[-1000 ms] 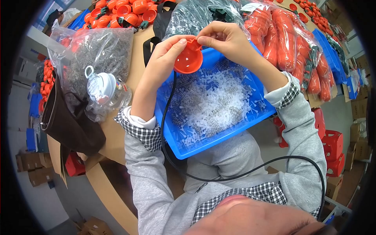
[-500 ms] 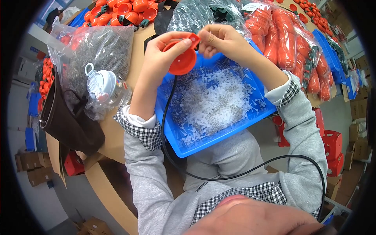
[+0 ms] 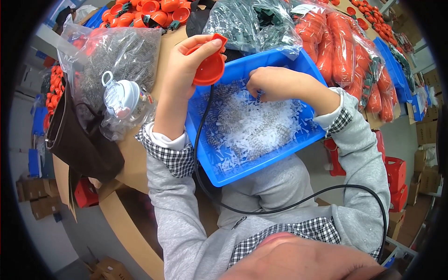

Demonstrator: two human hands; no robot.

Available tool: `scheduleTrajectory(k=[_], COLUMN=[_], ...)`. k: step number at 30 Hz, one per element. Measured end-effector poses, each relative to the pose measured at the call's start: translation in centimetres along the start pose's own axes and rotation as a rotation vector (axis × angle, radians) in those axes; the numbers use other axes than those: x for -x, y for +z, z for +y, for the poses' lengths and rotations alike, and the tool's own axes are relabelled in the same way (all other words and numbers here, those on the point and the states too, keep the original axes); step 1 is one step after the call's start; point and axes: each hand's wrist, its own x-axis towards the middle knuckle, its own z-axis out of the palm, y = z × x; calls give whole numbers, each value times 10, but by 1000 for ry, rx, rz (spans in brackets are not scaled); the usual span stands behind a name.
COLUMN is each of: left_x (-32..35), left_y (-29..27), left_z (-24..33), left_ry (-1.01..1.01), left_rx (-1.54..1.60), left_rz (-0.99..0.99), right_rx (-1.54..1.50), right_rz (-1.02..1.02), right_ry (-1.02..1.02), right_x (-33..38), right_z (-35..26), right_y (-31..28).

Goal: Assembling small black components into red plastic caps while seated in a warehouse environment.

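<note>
My left hand (image 3: 184,65) grips a red round plastic cup (image 3: 210,70) with a squared tab at its top, thumb on the tab, above the left edge of a blue tray (image 3: 268,164). Inside the tray lie many small white plastic pins (image 3: 273,116) mixed with metal coil springs (image 3: 221,100). My right hand (image 3: 275,85) is down in the tray's far part, its fingers curled together just over the pins and springs. Whatever is between those fingertips is hidden.
A clear bag of springs (image 3: 133,56) and a bottle with a pale lid (image 3: 121,98) stand left, beside a dark brown bag (image 3: 79,140). Bags of red parts (image 3: 340,51) and dark green parts (image 3: 233,23) lie beyond the tray. A black cable (image 3: 280,211) crosses my lap.
My right hand has left the red cup and dropped down and right into the tray. My left hand has shifted slightly left, still holding the cup, which has tilted.
</note>
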Motion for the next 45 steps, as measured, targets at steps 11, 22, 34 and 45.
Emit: scheduleTrajectory(k=[11,22,34,45], left_x=[0,3,-2,-4], left_y=[5,13,6,0], left_z=[-2,1,-1,-11], left_ry=[68,128,45,-69], left_rx=[-230,-231,-3,-27], left_rz=[68,-148,-235,-295], right_rx=[-191,-179,-702,114], right_rz=[1175,1242,1276,815], right_ry=[-218,-269,97,354], right_x=[15,0,-2,-62], right_z=[-22,-19,74,116], right_y=[-41,-26,-39,-51])
